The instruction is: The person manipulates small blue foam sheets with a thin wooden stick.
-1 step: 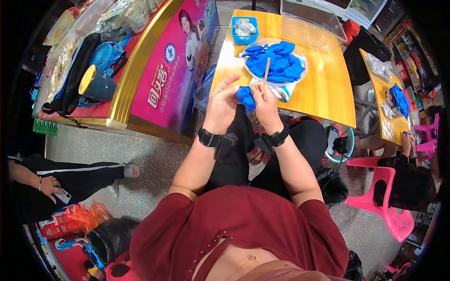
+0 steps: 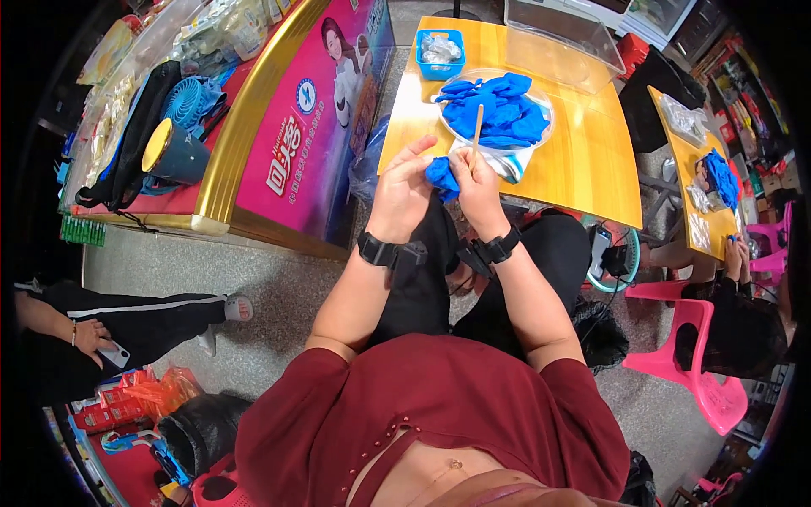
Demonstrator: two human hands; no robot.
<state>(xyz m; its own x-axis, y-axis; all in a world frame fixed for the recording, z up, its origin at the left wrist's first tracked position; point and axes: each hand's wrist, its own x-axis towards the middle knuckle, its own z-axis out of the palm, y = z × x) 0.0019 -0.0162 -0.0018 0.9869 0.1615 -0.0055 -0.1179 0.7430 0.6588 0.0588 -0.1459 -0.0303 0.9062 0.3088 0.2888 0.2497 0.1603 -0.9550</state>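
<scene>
Over the near edge of the table, a small blue fabric piece [image 2: 442, 176] is bunched between my hands. My left hand [image 2: 400, 196] has its thumb and some fingers on the piece, with other fingers stretched upward. A thin wooden stick [image 2: 479, 127] points up out of my right hand [image 2: 479, 193], whose fingers are closed around it and against the blue piece. Just beyond lies a round clear tray [image 2: 551, 127] heaped with similar blue fabric pieces [image 2: 507, 118]. The stick's lower end is hidden by my fingers and the fabric.
A blue basket [image 2: 440, 72] of clear plastic bags and a transparent bin [image 2: 562, 42] stand on the yellow table [image 2: 591, 160]. A gold-edged pink counter [image 2: 291, 127] is at my left. At right, another person sits by a pink chair [image 2: 697, 363]; someone at left holds a phone [image 2: 114, 353].
The wooden stick has shifted very slightly left with my right hand. Otherwise both hands and the blue piece stay nearly where they were.
</scene>
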